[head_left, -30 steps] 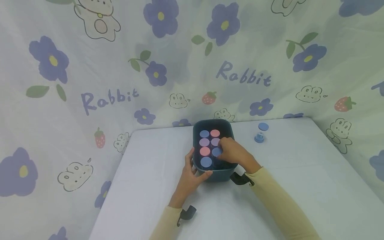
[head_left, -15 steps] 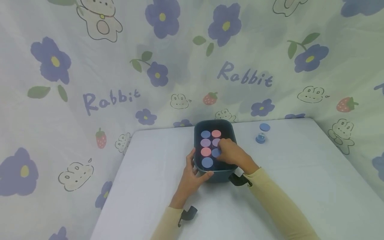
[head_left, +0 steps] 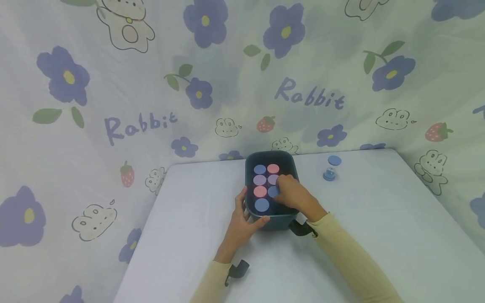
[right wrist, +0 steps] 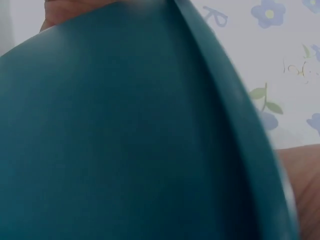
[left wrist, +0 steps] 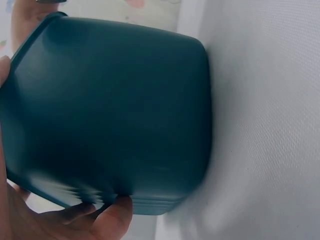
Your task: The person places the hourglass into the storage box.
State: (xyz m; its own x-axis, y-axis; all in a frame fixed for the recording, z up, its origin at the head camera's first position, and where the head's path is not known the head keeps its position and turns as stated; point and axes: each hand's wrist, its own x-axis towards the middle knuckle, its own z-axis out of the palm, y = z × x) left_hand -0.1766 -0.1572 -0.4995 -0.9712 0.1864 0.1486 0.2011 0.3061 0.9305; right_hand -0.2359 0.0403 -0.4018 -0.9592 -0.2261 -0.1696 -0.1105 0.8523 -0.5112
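A dark teal plastic bin [head_left: 278, 222] stands on the white table, holding two rows of small round lidded containers. Their lids are blue [head_left: 262, 205], pink [head_left: 259, 191] and purple [head_left: 259, 180]. My left hand [head_left: 240, 225] grips the bin's near left corner, thumb across the front rim and fingers along the left side. The left wrist view shows fingertips [left wrist: 114, 220] pressed against the ribbed side wall. My right hand [head_left: 297, 195] reaches over the right rim into the bin, its fingers pointing down beside a blue lid [head_left: 273, 192]. Whether those hidden fingertips hold anything I cannot tell.
On the table to the right of the bin sits a small clear piece with a blue base [head_left: 329, 174]. A flat blue disc [head_left: 334, 160] lies just behind it. A patterned cloth backdrop [head_left: 235, 84] rises at the table's back edge.
The whole head view has shifted slightly. Both hands keep nearly the same places at the bin, with the right hand's fingers still down inside it.
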